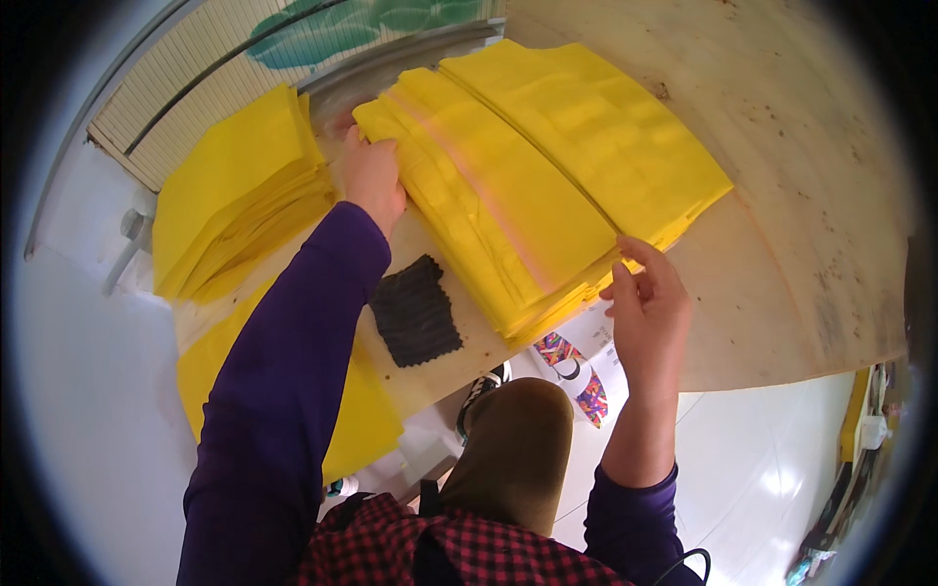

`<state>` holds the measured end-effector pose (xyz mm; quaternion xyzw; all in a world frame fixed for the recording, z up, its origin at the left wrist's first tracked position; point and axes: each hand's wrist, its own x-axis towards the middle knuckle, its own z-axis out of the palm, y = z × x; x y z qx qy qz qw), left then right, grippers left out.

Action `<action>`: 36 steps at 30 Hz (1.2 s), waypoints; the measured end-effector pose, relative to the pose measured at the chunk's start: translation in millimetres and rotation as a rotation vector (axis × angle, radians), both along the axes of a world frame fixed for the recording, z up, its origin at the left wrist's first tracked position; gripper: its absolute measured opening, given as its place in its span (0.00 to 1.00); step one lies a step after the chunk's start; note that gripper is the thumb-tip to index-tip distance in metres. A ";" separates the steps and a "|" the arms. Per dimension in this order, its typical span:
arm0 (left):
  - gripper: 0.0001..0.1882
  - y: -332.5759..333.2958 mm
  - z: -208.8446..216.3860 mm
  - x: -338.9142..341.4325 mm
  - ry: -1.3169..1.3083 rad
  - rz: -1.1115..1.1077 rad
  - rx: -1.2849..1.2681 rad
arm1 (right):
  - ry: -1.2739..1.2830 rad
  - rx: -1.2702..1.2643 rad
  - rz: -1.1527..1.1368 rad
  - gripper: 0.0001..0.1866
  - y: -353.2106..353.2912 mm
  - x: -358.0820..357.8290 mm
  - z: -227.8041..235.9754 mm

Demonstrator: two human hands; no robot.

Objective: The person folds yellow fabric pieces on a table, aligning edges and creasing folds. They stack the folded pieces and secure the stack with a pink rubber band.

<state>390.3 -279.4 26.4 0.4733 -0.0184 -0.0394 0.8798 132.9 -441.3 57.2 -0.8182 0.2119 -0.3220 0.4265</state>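
Two stacks of yellow fabric sheets lie side by side on the table, the nearer stack [489,205] with a faint pink line along it, the farther stack [586,127] beyond a dark gap. My left hand [373,181] is closed at the far left corner of the nearer stack; its fingertips are partly hidden. My right hand [647,308] is at the front right corner of that stack. Its index finger reaches the sheet edges, with thumb and index finger apart and the other fingers curled. A dark cloth scrap [417,311] with zigzag edges lies between my left forearm and the nearer stack.
Another pile of yellow sheets [234,186] stands at the left, by a ribbed panel [234,68]. More yellow sheet [362,420] hangs at the near table edge, under my left forearm. The pale, stained table [782,225] extends right. Below are my knee and a patterned white package [586,366].
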 end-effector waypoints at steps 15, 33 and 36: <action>0.34 2.7 4.6 -24.9 0.100 0.005 0.195 | -0.208 0.724 0.092 0.10 -8.7 -7.3 -36.5; 0.17 -62.0 28.0 -99.0 -1.445 -0.558 0.859 | -0.260 0.770 0.056 0.09 -2.1 6.2 -38.3; 0.19 -62.7 18.7 -99.9 -1.430 -0.580 0.863 | -0.254 0.766 0.043 0.09 -5.8 7.8 -39.7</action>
